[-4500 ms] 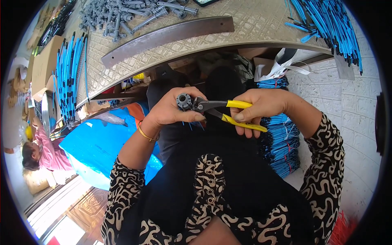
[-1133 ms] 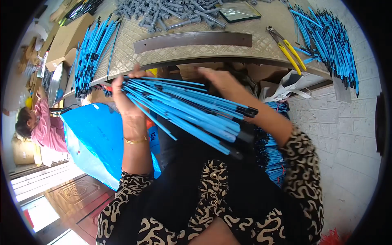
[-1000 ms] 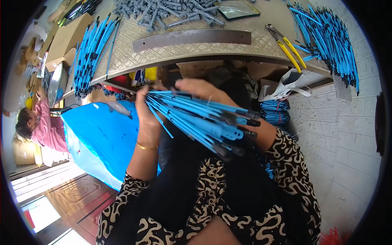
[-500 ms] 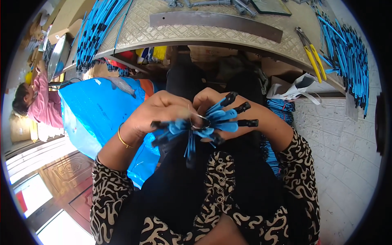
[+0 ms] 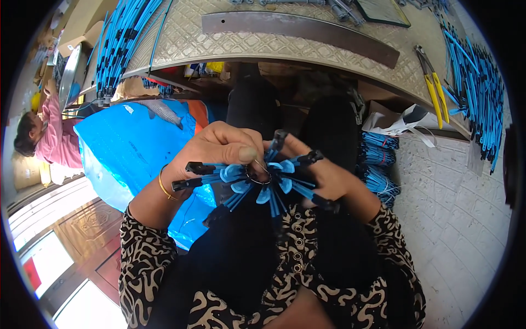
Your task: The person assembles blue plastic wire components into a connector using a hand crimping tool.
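Observation:
In front of my lap, my left hand [image 5: 222,147] pinches a thin metal wire ring [image 5: 259,162] between thumb and fingers. Blue strips with black ends [image 5: 264,194] hang on the ring by their looped tips and fan out all around it. My right hand [image 5: 324,176] is behind the right side of this fan, close to the strips. Its fingers are mostly hidden by the strips and blurred, so whether they grip any of them does not show.
A patterned table [image 5: 181,46] holds a long flat metal bar [image 5: 301,32], yellow-handled pliers [image 5: 433,88] and piles of blue strips [image 5: 475,82]. A blue sack [image 5: 129,142] lies to the left, tied bundles [image 5: 379,164] at right. A person in pink [image 5: 55,134] is far left.
The strips have spread from a tight cluster into a wide fan around the ring. My right hand has moved from the ring to behind the strips on the right.

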Motion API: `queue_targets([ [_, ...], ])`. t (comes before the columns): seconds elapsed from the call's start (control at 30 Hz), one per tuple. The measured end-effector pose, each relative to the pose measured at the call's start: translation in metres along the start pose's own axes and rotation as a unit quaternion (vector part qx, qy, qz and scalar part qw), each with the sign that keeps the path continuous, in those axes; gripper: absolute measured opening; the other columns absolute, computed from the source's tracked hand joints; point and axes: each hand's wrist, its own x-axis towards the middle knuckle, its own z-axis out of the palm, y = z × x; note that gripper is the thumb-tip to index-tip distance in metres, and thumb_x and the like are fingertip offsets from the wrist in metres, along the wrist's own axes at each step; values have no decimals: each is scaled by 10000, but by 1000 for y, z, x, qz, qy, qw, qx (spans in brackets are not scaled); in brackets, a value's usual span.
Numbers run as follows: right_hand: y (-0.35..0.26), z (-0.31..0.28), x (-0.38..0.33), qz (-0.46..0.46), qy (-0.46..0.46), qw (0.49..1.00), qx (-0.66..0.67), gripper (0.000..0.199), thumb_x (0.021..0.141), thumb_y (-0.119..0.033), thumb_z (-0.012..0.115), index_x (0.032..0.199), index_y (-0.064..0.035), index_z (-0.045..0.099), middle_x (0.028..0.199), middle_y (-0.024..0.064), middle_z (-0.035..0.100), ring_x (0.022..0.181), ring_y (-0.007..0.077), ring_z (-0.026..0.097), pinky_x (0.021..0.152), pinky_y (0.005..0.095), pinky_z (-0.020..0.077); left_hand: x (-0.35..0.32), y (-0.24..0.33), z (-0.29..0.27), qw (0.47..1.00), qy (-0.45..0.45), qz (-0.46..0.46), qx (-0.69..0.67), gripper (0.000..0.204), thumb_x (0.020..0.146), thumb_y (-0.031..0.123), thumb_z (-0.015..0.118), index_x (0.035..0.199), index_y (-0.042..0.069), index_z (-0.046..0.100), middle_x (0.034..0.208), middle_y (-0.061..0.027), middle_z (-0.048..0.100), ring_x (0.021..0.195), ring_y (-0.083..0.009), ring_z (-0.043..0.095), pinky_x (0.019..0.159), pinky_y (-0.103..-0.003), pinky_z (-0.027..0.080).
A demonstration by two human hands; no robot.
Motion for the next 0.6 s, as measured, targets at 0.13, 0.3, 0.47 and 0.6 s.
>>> queue_targets([
  [0.13, 14, 4, 8, 6, 70, 986, -149, 879, 679, -365, 748, 1332, -30, 263, 1229, 173, 460, 1099, 266, 493, 901, 364, 405, 9, 3, 6, 1000, 1, -16, 20, 187, 838, 137, 605, 779, -34, 652, 772, -85, 584, 726, -166, 568, 710, -284, 471],
  [0.3, 9, 2, 23, -7, 48, 985, -164, 576, 683, -277, 749, 1092, -34, 425, 913, 89, 577, 792, 176, 593, 706, 287, 471, 18, 3, 19, 999, 13, -31, -3, 159, 841, 114, 601, 781, -26, 643, 781, -74, 577, 704, -146, 548, 664, -249, 452],
  [0.47, 18, -5, 20, -99, -14, 979, -175, 344, 693, -200, 742, 905, -43, 522, 744, 61, 589, 680, 126, 594, 626, 255, 468, 25, 4, 21, 996, 44, -62, 37, 306, 823, 266, 621, 714, -20, 628, 752, -101, 546, 679, -162, 524, 622, -268, 419],
  [0.6, 11, 0, 16, -6, 74, 990, -123, 250, 719, -199, 720, 813, -44, 548, 709, 43, 584, 647, 133, 587, 600, 265, 468, 32, -1, 17, 998, 41, -41, -18, 289, 813, 252, 635, 729, -24, 631, 746, -99, 550, 681, -168, 528, 623, -272, 424],
])
